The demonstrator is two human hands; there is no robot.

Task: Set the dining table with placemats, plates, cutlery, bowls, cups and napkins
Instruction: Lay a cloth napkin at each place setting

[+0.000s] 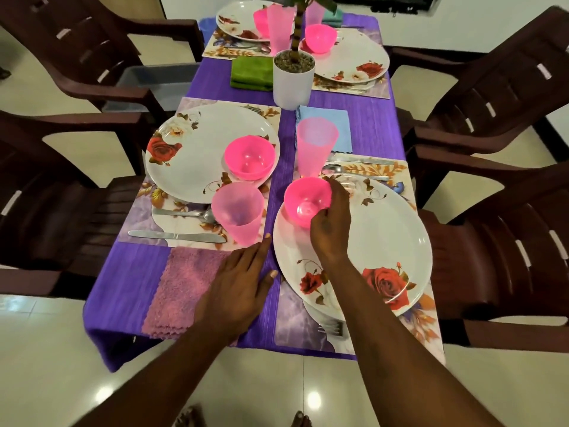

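Rectangular table (374, 124) covered in a ribbed purple cloth, standing on glossy cream floor tiles (101, 389); dark brown slatted plastic chairs (505, 97) along both long sides. Four glossy floral placemats, each bearing a round white rose-print plate. Right hand (331, 221) grips a translucent pink bowl (304, 201), fingers curled round its far rim, at the upper left edge of the near right plate (385, 238). Left hand (243, 278) rests flat on the cloth, fingers straight and close together, beside a fuzzy scallop-edged pink napkin (181, 291). Tapered pink cup (314, 144) stands on the blue napkin (337, 124). White cylindrical plant pot (292, 84) at centre, gravel-topped.
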